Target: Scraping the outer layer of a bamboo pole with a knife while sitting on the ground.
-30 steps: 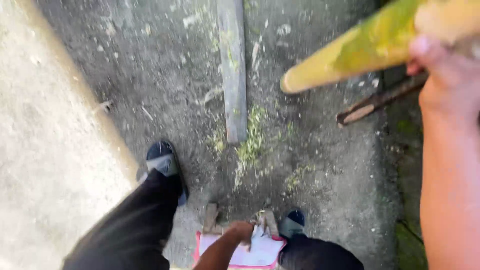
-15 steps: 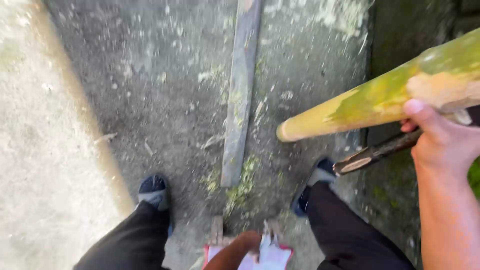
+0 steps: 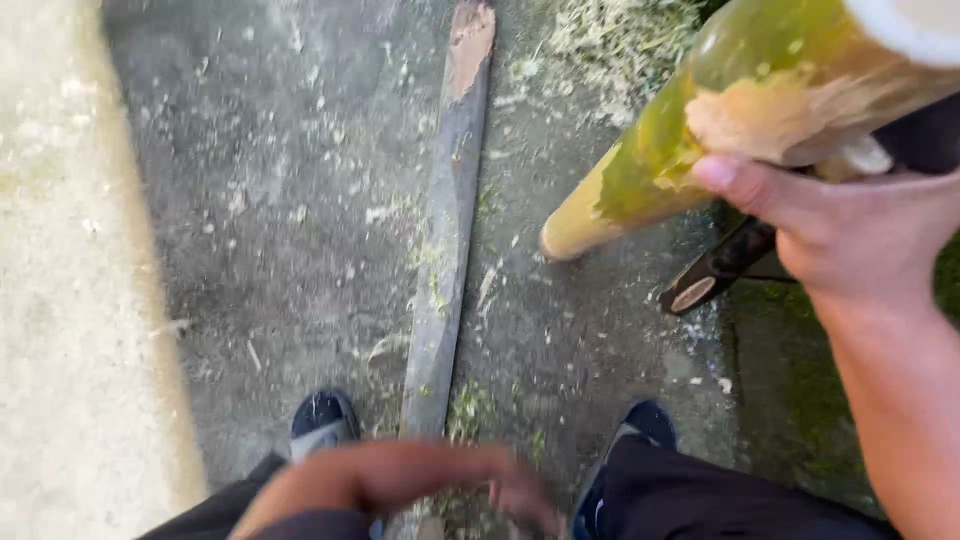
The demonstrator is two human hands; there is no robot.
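Clutching a thick green-and-yellow bamboo pole [image 3: 700,140] from beneath, the right hand [image 3: 850,225] has its grip shut around it, thumb laid along the peeled patch; a dark handle [image 3: 715,270] juts out under the fist. The left hand [image 3: 400,480] is blurred, its grip unclear. A long grey plank [image 3: 445,250] lies on the concrete floor [image 3: 280,200] between two dark shoes [image 3: 322,420].

The right hand [image 3: 850,225] is gripping a thick green-yellow bamboo pole [image 3: 700,140] and a dark-handled tool [image 3: 720,268]; the blurred left hand [image 3: 420,480] is hovering over a long grey plank [image 3: 445,260].
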